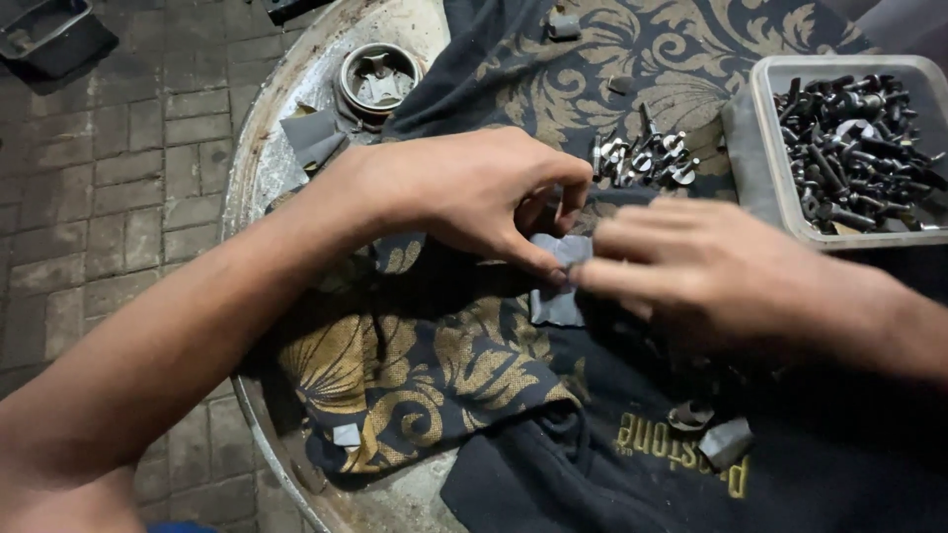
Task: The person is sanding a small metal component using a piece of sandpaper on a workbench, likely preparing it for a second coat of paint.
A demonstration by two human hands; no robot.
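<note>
A small grey strip [559,281] lies over the dark patterned cloth [434,365], pinched between left hand [474,192] and right hand [711,271] (fingers closed on it). Nearby, a plastic tray [765,158] holds dark bolts [854,148]; a round tin [379,77] holds metal bits.

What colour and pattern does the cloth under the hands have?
The cloth is dark navy with a gold floral print, seen in the head view.
</note>
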